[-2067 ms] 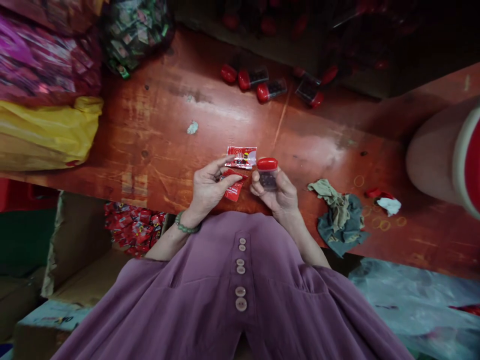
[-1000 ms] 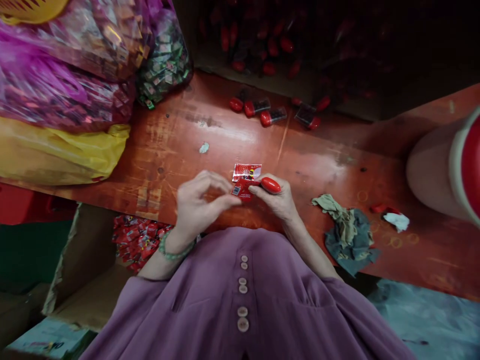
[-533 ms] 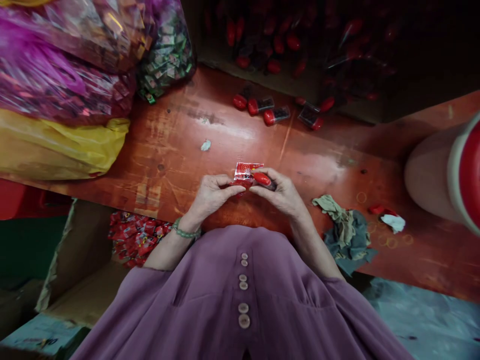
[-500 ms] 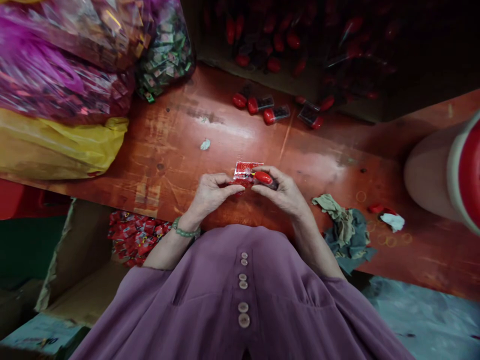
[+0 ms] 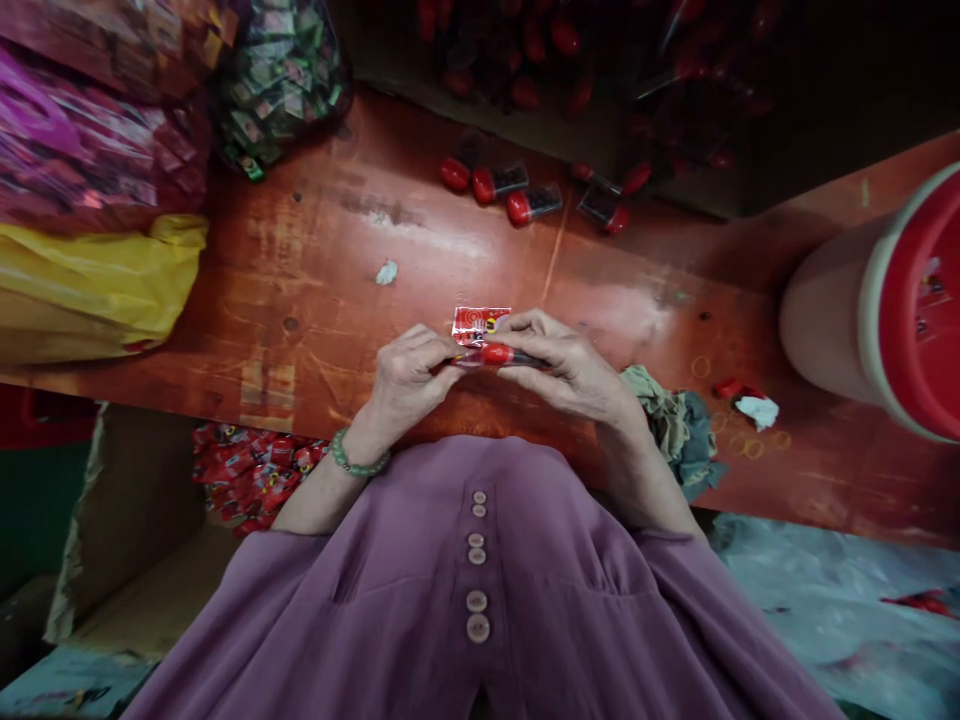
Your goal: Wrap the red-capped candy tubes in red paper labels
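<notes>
Between both hands is a small red-capped container [image 5: 498,354] with a dark, see-through body. My right hand [image 5: 571,368] is closed round its dark end. My left hand [image 5: 411,378], a green bead bracelet at the wrist, pinches a small clear and red wrapper [image 5: 466,357] against the red end. Just beyond the fingers, a flat red printed packet [image 5: 472,322] lies on the wooden table [image 5: 322,300]; its near edge is partly hidden by the fingers.
Several red-capped containers [image 5: 534,204] lie near a dark box of more. Filled plastic bags [image 5: 277,80] and a yellow bag [image 5: 90,285] stand at left, above a carton of red packets [image 5: 255,470]. Cloth rags [image 5: 675,430] and a lidded bucket [image 5: 840,310] are at right.
The red-capped container has turned level, its red end now meeting the wrapper at my left fingers. More of the flat packet shows. The whole view has shifted slightly.
</notes>
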`<state>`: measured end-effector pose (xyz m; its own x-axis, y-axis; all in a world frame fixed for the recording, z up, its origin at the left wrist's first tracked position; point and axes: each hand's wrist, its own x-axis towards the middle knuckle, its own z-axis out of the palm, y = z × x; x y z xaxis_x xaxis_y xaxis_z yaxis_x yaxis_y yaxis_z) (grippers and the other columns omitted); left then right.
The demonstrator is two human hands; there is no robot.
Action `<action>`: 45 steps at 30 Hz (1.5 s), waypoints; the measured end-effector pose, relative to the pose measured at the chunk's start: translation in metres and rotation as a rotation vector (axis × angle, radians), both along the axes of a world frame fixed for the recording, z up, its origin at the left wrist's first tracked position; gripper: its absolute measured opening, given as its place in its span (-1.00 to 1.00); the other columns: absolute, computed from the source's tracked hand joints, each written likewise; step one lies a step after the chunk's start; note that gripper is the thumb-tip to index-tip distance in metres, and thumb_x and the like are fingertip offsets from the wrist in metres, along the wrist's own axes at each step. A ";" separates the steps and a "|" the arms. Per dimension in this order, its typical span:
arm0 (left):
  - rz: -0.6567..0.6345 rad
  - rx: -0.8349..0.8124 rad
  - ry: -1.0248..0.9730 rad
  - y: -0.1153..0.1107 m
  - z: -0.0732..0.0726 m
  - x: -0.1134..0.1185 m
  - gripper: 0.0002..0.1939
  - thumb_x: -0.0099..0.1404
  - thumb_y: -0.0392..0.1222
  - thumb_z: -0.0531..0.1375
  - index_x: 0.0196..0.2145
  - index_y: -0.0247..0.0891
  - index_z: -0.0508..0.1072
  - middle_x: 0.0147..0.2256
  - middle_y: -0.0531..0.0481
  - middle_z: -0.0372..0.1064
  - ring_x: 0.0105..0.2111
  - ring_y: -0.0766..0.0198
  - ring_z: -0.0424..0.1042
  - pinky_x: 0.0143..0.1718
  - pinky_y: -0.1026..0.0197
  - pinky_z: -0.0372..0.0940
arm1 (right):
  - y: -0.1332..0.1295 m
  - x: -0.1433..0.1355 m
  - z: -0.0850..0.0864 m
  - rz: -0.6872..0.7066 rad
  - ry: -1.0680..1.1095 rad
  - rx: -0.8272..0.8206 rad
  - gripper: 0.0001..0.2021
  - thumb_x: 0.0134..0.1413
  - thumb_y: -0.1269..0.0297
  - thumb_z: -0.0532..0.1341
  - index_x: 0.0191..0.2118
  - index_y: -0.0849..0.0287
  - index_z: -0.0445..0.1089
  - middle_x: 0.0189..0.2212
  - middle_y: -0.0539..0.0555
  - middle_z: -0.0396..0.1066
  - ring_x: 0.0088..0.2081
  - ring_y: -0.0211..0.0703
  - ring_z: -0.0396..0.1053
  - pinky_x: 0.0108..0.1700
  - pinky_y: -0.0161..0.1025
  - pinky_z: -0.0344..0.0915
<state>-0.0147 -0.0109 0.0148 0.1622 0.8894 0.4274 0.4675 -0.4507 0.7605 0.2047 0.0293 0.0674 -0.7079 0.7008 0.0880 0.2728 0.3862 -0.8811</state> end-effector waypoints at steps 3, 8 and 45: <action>-0.041 -0.036 -0.048 -0.001 -0.003 0.001 -0.92 0.27 -0.20 0.30 -0.35 -0.24 0.59 -0.47 0.05 0.54 -0.49 0.37 0.42 -0.39 0.30 0.31 | 0.005 0.003 0.002 0.075 -0.091 -0.016 -0.66 0.31 0.19 0.16 0.16 -0.02 0.41 -0.08 0.12 0.42 -0.06 -0.11 0.38 0.00 -0.10 0.37; -0.112 -0.203 -0.074 -0.004 -0.009 0.002 -0.93 0.23 -0.19 0.34 -0.35 -0.22 0.60 -0.47 0.06 0.53 -0.49 0.36 0.42 -0.41 0.30 0.28 | 0.012 0.005 0.006 0.183 -0.249 -0.059 -0.66 0.31 0.25 0.14 0.15 0.01 0.41 -0.07 0.13 0.43 -0.09 -0.09 0.42 0.00 -0.09 0.37; -0.505 -0.999 -0.475 0.015 -0.005 0.015 -0.69 0.16 0.08 0.32 -0.45 -0.26 0.59 -0.50 0.00 0.49 -0.50 0.32 0.39 -0.41 0.27 0.29 | -0.010 0.003 -0.024 -0.143 0.088 -0.817 -0.72 0.05 0.14 0.36 -0.14 0.11 0.42 -0.39 -0.06 0.50 -0.53 -0.37 0.33 -0.54 -0.40 0.27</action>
<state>-0.0002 0.0038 0.0096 0.5990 0.7431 -0.2985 -0.0112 0.3806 0.9247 0.2075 0.0193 0.0430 -0.6215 0.6505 -0.4366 0.1876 -0.4175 -0.8891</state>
